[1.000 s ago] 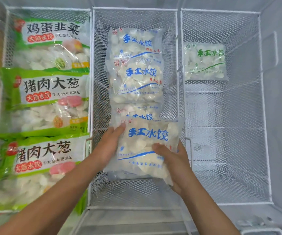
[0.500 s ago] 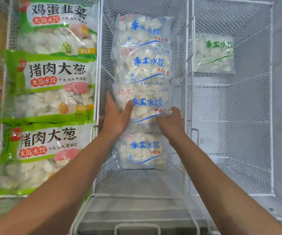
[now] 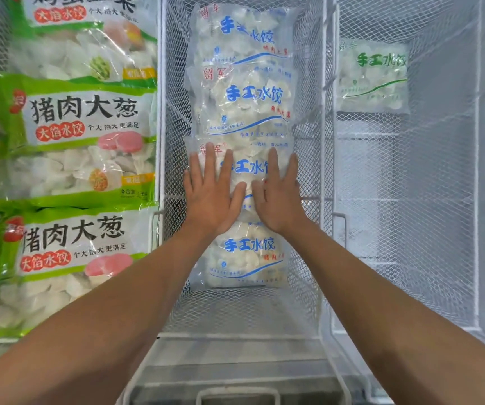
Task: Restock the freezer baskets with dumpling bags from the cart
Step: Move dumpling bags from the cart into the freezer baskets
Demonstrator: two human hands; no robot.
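Several clear dumpling bags with blue lettering lie in a row down the middle wire basket (image 3: 311, 159). My left hand (image 3: 210, 191) and my right hand (image 3: 277, 194) lie flat, fingers straight, side by side on the third bag (image 3: 250, 168). Nearer to me, between my forearms, lies the nearest blue bag (image 3: 247, 258). Two further blue bags (image 3: 247, 95) sit beyond my fingertips. Neither hand holds anything.
The left basket holds large green dumpling bags (image 3: 80, 135) stacked to its rim. The right basket (image 3: 440, 200) contains one clear bag with green lettering (image 3: 372, 77) at its far end, with bare mesh below. The freezer's front frame (image 3: 235, 369) runs under my arms.
A second ago both hands held a blue bag over the near end of the middle basket. That bag now lies in the row, and my hands moved forward to lie flat on the bag beyond it.
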